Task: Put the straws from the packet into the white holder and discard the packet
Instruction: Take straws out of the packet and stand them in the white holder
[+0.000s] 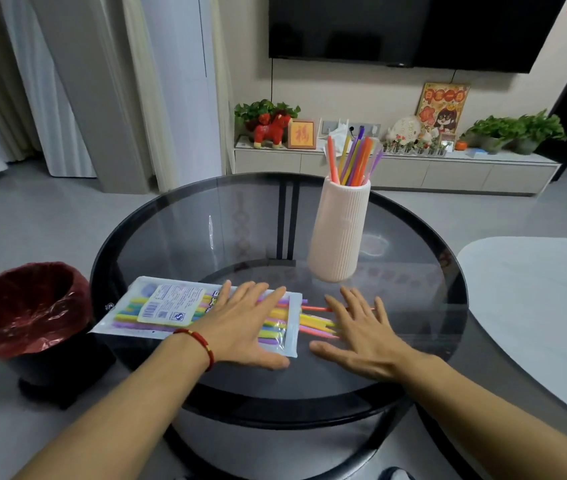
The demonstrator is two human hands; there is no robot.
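A clear plastic packet (157,306) of coloured straws lies flat on the round dark glass table (226,237), near its front left. My left hand (244,323) rests flat on the packet's right half, fingers spread. Several straws (313,323) stick out of the packet's open right end. My right hand (361,330) lies flat over their tips, fingers apart, gripping nothing. The ribbed white holder (339,233) stands upright behind my right hand, with several straws (355,161) standing in it.
A bin lined with a red bag (25,310) stands on the floor left of the table. A pale table top (535,306) overlaps the right side. A TV cabinet (396,168) with plants and ornaments runs along the far wall.
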